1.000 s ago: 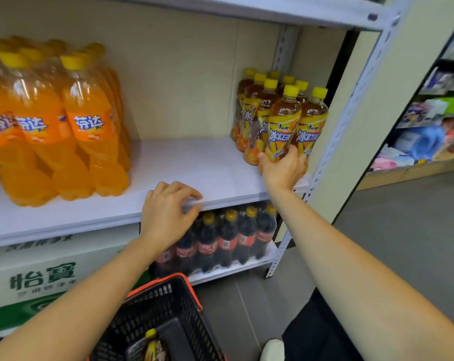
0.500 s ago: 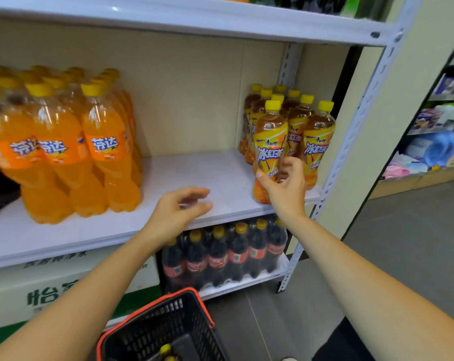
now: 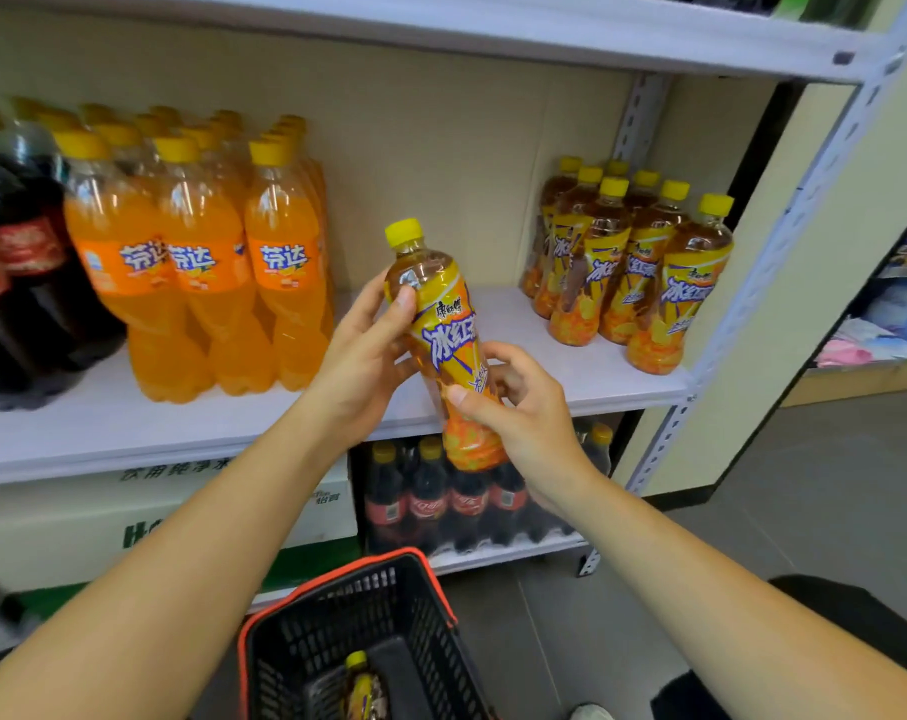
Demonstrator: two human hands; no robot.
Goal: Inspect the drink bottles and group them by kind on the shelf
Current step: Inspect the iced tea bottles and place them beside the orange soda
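Left hand (image 3: 360,356) and right hand (image 3: 519,413) both wrapped round the tea bottle (image 3: 448,335), mid-air before the shelf (image 3: 77,433), matching bottles (image 3: 643,272) at 2 o'clock. Looks full, so probably hefty; slick plastic, grip the labelled middle.

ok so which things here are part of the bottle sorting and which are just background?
In the job: iced tea bottle, held by left hand and right hand; iced tea group; orange soda bottles; cola bottles; shelf; basket with a spare bottle.
Just about: lower-shelf cola; water cartons; goods in next aisle.
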